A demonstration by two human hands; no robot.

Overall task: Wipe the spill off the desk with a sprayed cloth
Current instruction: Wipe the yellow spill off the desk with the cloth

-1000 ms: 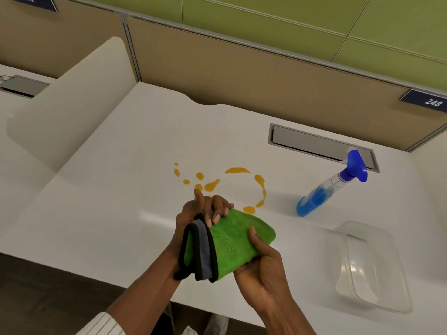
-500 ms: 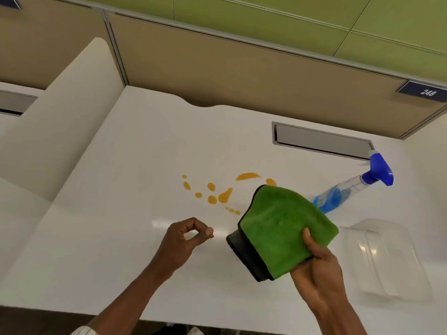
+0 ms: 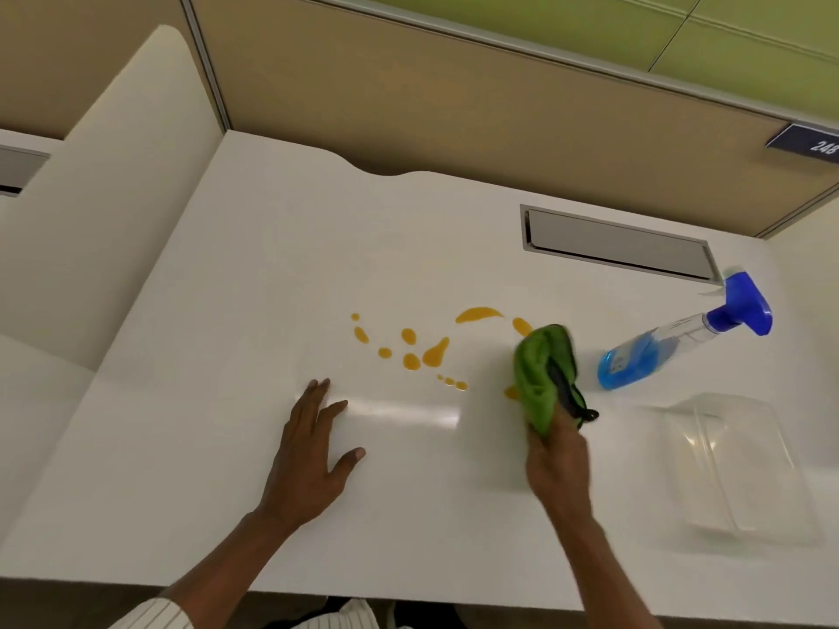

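An orange spill [image 3: 431,351] lies in drops and streaks across the middle of the white desk [image 3: 227,447]. My right hand [image 3: 556,460] grips a folded green cloth [image 3: 538,374] with a dark edge, pressed down on the right end of the spill and covering part of it. My left hand [image 3: 308,456] rests flat on the desk with fingers spread, just below and left of the drops. A spray bottle [image 3: 672,342] with blue liquid and a blue trigger head lies on its side to the right of the cloth.
A clear plastic container [image 3: 726,465] sits at the right near the front edge. A grey cable hatch [image 3: 617,242] is set into the desk at the back. A white divider [image 3: 104,197] stands at the left; tan and green partition panels close the back.
My right hand has turned the cloth over and lowered it onto the right end of the spill. My left hand has opened and settled flat on the desk.
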